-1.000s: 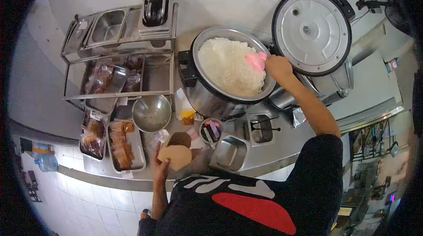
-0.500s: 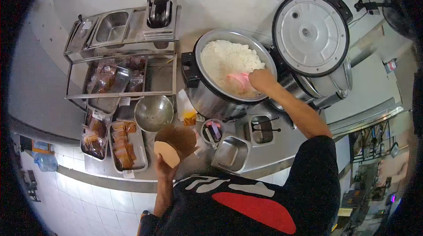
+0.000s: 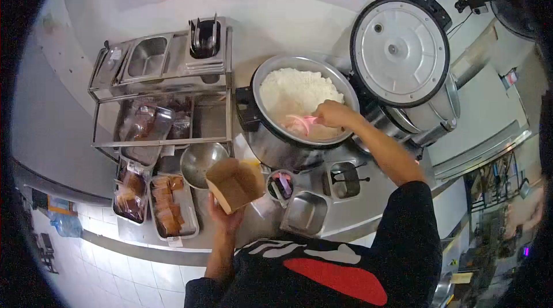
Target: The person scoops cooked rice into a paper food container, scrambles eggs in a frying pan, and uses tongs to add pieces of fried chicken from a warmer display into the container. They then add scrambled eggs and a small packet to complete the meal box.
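Note:
My right hand is closed round the handle of a pink scoop, whose blade is down in the white rice near the front wall of the large cooker. Below and to the left, my left hand grips a brown paper box from underneath. The box is open and tilted, its inside partly showing and no food visible in it. It is held over the counter, in front of a steel bowl.
The round cooker lid stands raised at the right. A metal rack is at the left, with trays of packets below. A cup of utensils and steel pans sit near the counter's front edge.
The scoop and my right hand have moved left and toward the cooker's front wall. My left hand has raised the box and turned its opening up. The view has shifted a little.

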Demonstrator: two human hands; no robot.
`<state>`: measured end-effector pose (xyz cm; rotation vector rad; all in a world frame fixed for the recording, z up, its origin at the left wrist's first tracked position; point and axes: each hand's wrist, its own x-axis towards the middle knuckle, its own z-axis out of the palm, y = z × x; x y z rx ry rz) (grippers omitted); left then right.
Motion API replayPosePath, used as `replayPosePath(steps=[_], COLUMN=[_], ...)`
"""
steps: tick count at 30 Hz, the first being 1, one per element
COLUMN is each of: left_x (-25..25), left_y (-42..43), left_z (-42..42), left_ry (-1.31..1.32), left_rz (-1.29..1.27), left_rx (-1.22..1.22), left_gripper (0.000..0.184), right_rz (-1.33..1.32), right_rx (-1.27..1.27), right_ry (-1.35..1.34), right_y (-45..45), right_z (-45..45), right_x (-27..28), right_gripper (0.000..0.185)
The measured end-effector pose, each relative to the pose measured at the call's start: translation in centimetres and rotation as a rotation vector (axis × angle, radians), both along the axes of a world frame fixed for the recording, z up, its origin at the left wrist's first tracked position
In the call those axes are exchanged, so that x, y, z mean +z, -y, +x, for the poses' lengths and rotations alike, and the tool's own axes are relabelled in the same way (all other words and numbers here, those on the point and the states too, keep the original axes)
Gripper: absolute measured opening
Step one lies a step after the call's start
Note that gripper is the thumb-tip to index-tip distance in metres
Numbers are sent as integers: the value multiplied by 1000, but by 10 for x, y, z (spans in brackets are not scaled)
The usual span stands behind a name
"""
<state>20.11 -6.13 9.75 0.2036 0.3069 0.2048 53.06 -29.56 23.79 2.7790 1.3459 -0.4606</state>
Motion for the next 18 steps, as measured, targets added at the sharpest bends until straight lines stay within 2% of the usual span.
replayPosePath(steps=[2, 5, 9, 15, 17, 18], left_x=[-12, 4, 28, 35, 38, 36], left_y=[-2, -1, 0, 10, 14, 14], left_z=[13, 27, 42, 61, 62, 62], left_ry=[72, 90, 152, 252, 253, 227], left_rz=[14, 15, 67, 67, 29, 7], left_rx=[-3, -1, -1, 2, -2, -5], left_gripper=[64, 61, 58, 59, 59, 59], right_rz=[118, 257, 410, 599, 647, 638], right_rx=[-230, -404, -465, -560, -606, -563], right_ry=[-306, -418, -468, -455, -516, -456], right_y=[5, 29, 49, 71, 71, 63], right_z=[2, 31, 31, 27, 19, 1], right_x=[18, 3, 17, 34, 49, 69], right_gripper=[25, 28, 27, 27, 28, 27])
